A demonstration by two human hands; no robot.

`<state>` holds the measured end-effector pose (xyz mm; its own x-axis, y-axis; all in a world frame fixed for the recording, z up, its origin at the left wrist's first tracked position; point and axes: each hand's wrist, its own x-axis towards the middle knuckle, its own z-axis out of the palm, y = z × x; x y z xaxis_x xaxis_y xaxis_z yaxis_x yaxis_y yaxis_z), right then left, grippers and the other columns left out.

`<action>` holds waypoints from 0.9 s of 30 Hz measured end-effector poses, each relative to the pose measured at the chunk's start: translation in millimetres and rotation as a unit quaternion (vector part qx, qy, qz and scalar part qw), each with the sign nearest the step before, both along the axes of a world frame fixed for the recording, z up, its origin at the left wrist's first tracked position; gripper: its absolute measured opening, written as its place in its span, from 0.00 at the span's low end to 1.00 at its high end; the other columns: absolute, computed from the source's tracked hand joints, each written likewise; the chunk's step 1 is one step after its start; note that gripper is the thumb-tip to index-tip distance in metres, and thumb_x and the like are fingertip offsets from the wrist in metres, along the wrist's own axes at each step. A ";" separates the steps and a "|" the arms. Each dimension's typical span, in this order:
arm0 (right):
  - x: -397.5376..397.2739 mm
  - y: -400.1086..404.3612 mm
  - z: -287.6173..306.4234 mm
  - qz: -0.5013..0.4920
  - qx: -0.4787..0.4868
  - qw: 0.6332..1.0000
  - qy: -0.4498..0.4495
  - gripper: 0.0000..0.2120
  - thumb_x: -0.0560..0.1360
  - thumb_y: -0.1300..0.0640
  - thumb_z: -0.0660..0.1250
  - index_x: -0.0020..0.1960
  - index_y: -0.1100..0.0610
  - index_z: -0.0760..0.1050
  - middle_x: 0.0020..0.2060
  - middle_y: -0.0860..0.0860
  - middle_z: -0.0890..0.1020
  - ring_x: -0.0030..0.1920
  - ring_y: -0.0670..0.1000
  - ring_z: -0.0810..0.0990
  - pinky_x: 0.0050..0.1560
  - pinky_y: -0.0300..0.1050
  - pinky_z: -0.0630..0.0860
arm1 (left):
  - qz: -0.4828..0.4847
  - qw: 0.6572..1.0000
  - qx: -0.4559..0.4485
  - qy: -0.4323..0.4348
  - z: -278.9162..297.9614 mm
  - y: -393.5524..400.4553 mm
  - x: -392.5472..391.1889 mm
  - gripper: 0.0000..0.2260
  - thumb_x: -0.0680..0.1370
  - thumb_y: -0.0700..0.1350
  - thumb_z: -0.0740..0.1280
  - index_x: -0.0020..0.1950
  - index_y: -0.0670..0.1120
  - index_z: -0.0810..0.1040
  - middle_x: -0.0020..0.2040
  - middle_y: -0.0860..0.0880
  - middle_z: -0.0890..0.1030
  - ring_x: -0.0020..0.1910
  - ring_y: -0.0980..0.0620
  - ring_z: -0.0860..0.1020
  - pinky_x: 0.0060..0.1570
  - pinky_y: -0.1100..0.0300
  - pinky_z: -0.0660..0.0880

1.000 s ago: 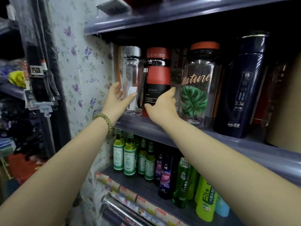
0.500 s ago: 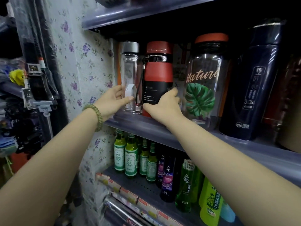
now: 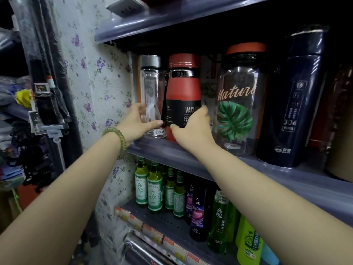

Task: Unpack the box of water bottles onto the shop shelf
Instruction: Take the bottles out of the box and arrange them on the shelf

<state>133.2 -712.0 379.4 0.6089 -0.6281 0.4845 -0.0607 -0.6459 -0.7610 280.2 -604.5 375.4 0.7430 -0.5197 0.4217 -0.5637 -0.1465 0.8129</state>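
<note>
On the grey shop shelf (image 3: 164,152) stand a clear glass bottle with a silver cap (image 3: 150,83), a red and black vacuum bottle (image 3: 183,88), a big clear "Nature" bottle with a green leaf (image 3: 238,104) and a dark blue flask (image 3: 298,104). My left hand (image 3: 137,123), with a green bead bracelet at the wrist, wraps round the bottom of the clear glass bottle, thumb across its front. My right hand (image 3: 193,127) grips the lower part of the red and black bottle, fingers round its right side. No box is in view.
A lower shelf (image 3: 166,222) carries green, dark and lime bottles behind price tags. A flowered wall panel (image 3: 95,77) closes the left end of the shelf. Hanging goods (image 3: 44,104) fill the far left. An upper shelf edge (image 3: 172,18) runs overhead.
The view has moved closer to the shelf. My left hand has closed further round the clear bottle's base. My right hand has stayed on the red bottle's lower part.
</note>
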 end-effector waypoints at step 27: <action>-2.2 6.2 -3.7 0.014 -0.033 0.999 -0.023 0.47 0.65 0.50 0.76 0.72 0.62 0.50 0.65 0.60 0.62 0.65 0.60 0.66 0.65 0.53 0.70 | -0.116 0.991 0.002 0.063 10.4 10.6 4.4 0.41 0.65 0.53 0.73 0.75 0.44 0.62 0.72 0.47 0.69 0.70 0.50 0.68 0.73 0.48 0.63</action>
